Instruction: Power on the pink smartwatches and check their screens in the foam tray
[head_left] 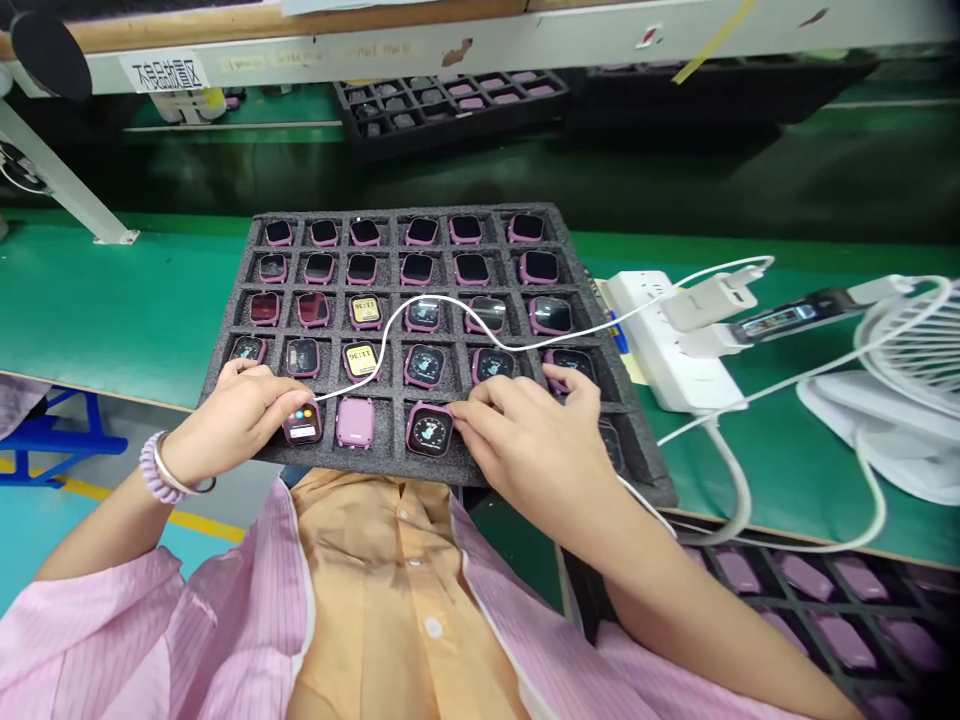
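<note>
A dark grey foam tray (390, 395) holds rows of purple-framed smartwatch bodies without straps. At its near left, my left hand (244, 415) is closed in a pinch on the end of a white cable (442, 299), against a smartwatch with coloured icons lit (303, 424). The cable's tip is hidden by my fingers. My right hand (536, 435) pinches the right edge of a smartwatch with a lit dial (430, 430) in the front row. Between these two, a smartwatch lies face down, its purple back (355, 422) up. Two screens, one a yellow-faced watch (361, 362), read 11:36.
A white power strip (675, 340) with a charger (712, 298) and a small display meter (795, 315) stands right of the tray, beside a white fan (915, 370). Another tray (457, 110) lies behind; more purple pieces fill a tray (817, 600) at lower right.
</note>
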